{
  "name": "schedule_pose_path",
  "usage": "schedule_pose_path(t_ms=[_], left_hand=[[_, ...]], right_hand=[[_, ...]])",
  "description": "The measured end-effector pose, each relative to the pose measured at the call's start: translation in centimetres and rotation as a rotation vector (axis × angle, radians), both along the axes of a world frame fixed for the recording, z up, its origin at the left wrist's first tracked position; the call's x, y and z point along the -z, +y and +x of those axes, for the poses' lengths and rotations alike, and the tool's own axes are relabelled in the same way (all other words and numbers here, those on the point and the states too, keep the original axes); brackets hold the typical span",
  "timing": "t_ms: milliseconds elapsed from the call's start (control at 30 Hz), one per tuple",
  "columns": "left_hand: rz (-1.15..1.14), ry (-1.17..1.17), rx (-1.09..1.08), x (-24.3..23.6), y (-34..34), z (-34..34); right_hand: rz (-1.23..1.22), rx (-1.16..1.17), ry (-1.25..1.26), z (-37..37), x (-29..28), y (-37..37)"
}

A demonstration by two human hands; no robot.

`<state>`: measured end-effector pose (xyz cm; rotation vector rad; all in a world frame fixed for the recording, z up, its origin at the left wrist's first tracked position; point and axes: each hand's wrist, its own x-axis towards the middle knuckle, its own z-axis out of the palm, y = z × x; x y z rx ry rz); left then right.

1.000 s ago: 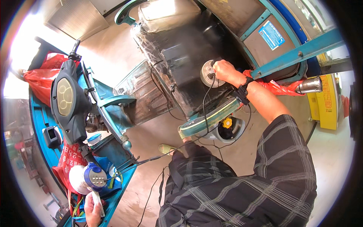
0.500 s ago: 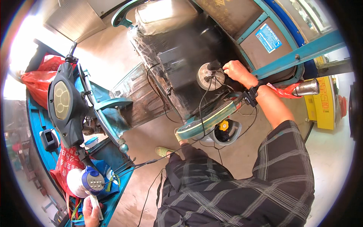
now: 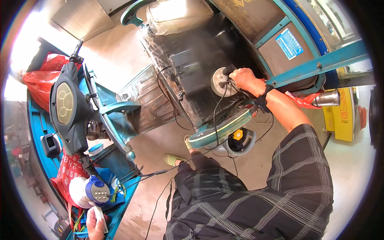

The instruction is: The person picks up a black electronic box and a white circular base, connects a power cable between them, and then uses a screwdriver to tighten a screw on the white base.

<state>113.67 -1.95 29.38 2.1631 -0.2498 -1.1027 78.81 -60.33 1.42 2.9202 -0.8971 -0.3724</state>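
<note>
At the lower left, my left hand (image 3: 95, 225) is closed round the pale handle of a white megaphone (image 3: 78, 193), whose blue back end carries several small buttons. A thin black cable (image 3: 132, 185) runs from near it towards the vehicle. My right hand (image 3: 245, 80) is over the dark seat base, its fingers pinched at a black plug (image 3: 228, 70) on the rim of a round metal-faced socket (image 3: 218, 82). More black plugs and cables sit on that socket's face. The fingertips partly hide the plug they touch.
A blue three-wheeler's handlebar unit (image 3: 69, 108) stands left, beside red plastic bags (image 3: 46, 84). A curved teal armrest (image 3: 220, 132) lies below my right wrist. Under it is a grey container with a yellow knob (image 3: 238, 134). A teal rail (image 3: 320, 65) and a yellow box (image 3: 343, 116) are right.
My right hand has moved slightly left and down, in against the black plug on the round socket. My left hand keeps its hold on the megaphone.
</note>
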Motion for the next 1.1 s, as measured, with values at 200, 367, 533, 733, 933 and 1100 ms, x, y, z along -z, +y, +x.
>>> schedule_pose_path(t_ms=[200,367,533,733,933,1100], left_hand=[[-0.033,0.038,-0.009,0.7,0.9,0.9],[-0.032,0.049,0.020,0.7,1.3,1.3],[0.039,-0.105,0.123,2.4,3.2,2.2],[0.165,-0.036,0.086,2.5,1.7,2.9],[0.116,-0.079,0.148,2.7,3.4,3.3],[0.130,-0.090,0.180,2.8,3.2,3.9]], right_hand=[[0.007,0.037,0.053,1.0,-0.7,0.5],[0.018,0.032,0.071,0.9,-0.5,0.6],[0.216,-0.014,-0.305,1.6,-1.7,2.3],[0.266,0.040,-0.420,-0.6,-0.2,1.0],[0.200,0.094,-0.327,0.6,-0.1,1.3],[0.230,0.102,-0.447,1.4,-2.0,2.6]])
